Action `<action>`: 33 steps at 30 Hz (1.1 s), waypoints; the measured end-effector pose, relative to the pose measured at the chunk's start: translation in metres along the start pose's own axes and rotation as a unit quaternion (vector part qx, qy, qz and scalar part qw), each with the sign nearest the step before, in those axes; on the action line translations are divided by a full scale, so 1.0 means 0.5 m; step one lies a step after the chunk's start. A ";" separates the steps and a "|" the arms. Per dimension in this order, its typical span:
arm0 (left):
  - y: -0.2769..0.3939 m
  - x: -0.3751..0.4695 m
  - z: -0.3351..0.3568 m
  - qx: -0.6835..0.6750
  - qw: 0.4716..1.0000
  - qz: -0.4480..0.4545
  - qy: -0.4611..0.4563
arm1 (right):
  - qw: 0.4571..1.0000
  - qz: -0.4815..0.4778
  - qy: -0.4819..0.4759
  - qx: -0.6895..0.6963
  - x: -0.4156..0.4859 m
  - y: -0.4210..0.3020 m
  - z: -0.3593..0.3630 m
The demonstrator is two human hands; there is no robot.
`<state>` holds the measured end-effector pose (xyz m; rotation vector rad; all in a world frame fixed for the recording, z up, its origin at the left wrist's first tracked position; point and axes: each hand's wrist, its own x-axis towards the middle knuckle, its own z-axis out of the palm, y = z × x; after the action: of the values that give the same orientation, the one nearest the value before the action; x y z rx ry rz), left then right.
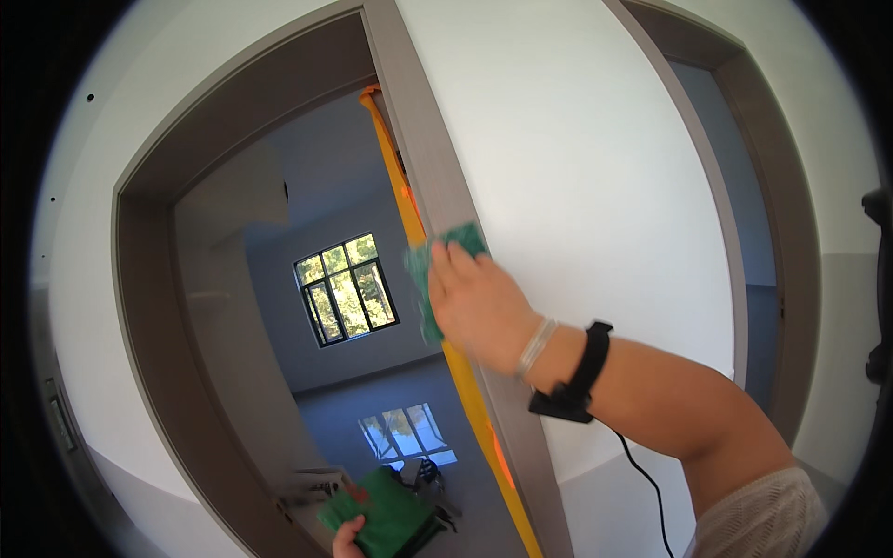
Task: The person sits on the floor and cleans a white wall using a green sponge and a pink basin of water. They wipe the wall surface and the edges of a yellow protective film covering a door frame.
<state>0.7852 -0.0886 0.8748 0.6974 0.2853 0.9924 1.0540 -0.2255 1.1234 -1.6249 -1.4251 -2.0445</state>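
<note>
My right hand (pixel 481 307) lies flat over a green cloth (pixel 464 239), blurred at its edges, against the brown casing (pixel 422 146) of a door frame. The fingers point up along the casing, and the cloth sticks out past them on both sides. A pale bracelet (pixel 537 347) and a black band with a cable (pixel 593 370) circle that wrist. Low in the view, my left hand (pixel 347 538) grips a folded green cloth (pixel 398 513) by its near edge; only a few fingers show. A yellow-orange strip (pixel 466 387) runs along the inner edge of the casing.
Through the doorway is a room with a window (pixel 347 289) and a shiny floor (pixel 349 411) reflecting it. Dark, jumbled objects (pixel 427 474) show behind the left-hand cloth. White wall (pixel 579 174) separates this frame from a second brown door frame (pixel 774 174) at right.
</note>
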 end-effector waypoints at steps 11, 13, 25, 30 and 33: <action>0.208 0.156 0.569 0.254 0.698 0.660 -0.112 | 0.903 0.188 0.031 0.384 -0.428 0.006 -0.320; 0.228 0.194 0.695 0.376 0.511 0.773 -0.013 | 0.893 0.227 0.045 0.386 -0.484 0.019 -0.348; 0.109 0.212 0.845 0.593 0.267 0.757 -0.062 | 0.627 0.679 0.041 0.380 -0.792 0.002 -0.330; -0.027 0.129 0.618 0.656 0.221 0.705 -0.156 | 0.621 0.685 -0.010 0.382 -0.826 0.004 -0.337; -0.135 0.079 0.445 0.714 0.269 0.608 -0.219 | 0.598 0.693 0.016 0.402 -0.832 0.007 -0.338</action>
<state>0.9672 -0.1698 1.0011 3.2534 -0.0320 1.7291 1.1074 -0.5217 0.7906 -1.3371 -0.3979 -0.3685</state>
